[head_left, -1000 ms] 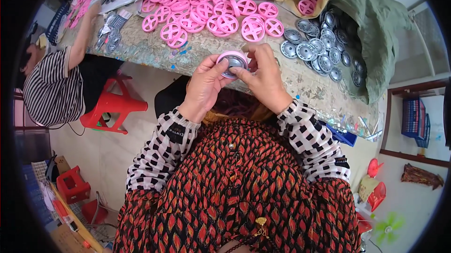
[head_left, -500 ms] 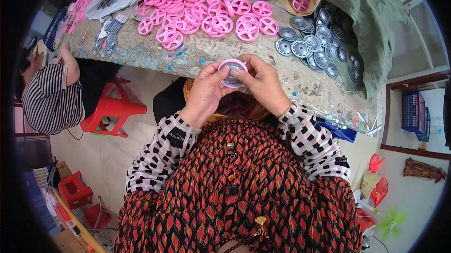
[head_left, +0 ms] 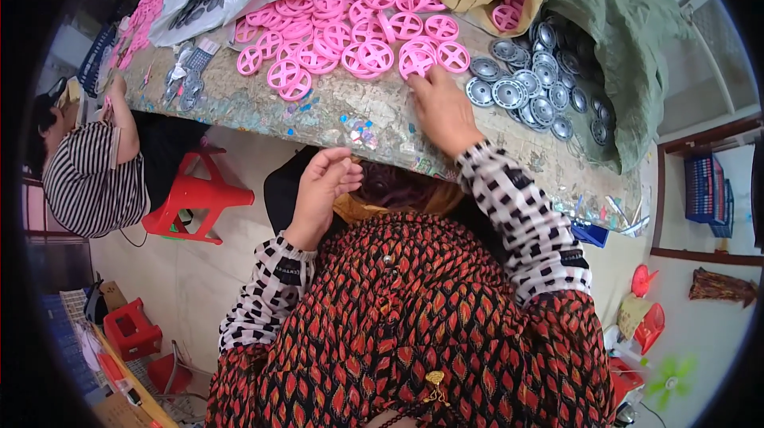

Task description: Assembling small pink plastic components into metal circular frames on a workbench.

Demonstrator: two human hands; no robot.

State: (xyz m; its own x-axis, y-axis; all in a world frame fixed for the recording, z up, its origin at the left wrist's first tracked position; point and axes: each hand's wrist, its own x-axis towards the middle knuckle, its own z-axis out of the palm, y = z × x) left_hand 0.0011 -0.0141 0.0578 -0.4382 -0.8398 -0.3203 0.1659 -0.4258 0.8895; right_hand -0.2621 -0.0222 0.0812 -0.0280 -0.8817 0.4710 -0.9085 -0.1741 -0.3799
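"What's different now?"

"The hands have parted. A second ago both were pressing at a pink ring with a grey disc in it; now I see that piece in neither hand, and I can't tell where it went."

"And the right hand (head_left: 447, 114)?"

"It has reached out over the table (head_left: 509, 145). Its fingers are bent down at the near edge of a pink wheel (head_left: 416, 60), at the front of the pink pile (head_left: 374, 56). The hand hides the contact, so I can't tell whether they have closed on it."

"The left hand (head_left: 325, 185)?"

"Just off the table's near edge, fingers loosely curled with a gap to the thumb, nothing visible in them."

"So what does that mean for the work?"

"I'd judge the two-handed pressing has given way to a one-handed reach among the wheels. The grey discs (head_left: 509, 92) lie to the right, untouched, by the green sack (head_left: 629, 54)."
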